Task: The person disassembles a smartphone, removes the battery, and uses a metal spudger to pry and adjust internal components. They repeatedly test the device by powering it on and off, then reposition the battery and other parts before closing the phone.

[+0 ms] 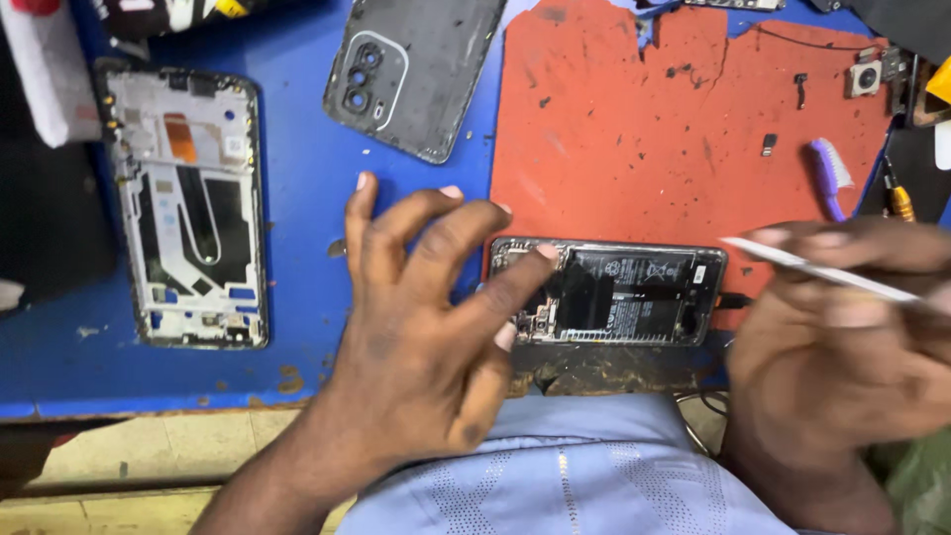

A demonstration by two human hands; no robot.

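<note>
An opened phone [634, 294] lies face down at the near edge of the bench, its black battery and circuit board exposed. My left hand [421, 327] hovers over its left end with fingers spread, the index fingertip touching the board area; it holds nothing. My right hand [842, 337] is at the phone's right end, gripping thin metal tweezers [792, 262] that point left above the phone. A cable plugs into the phone's right end.
A stripped phone frame [188, 203] lies on the blue bench at left. A grey back cover [416, 69] with camera cutout lies at top centre. The worn red mat [684, 129] carries small parts, a camera module [864, 77] and a purple brush [830, 176].
</note>
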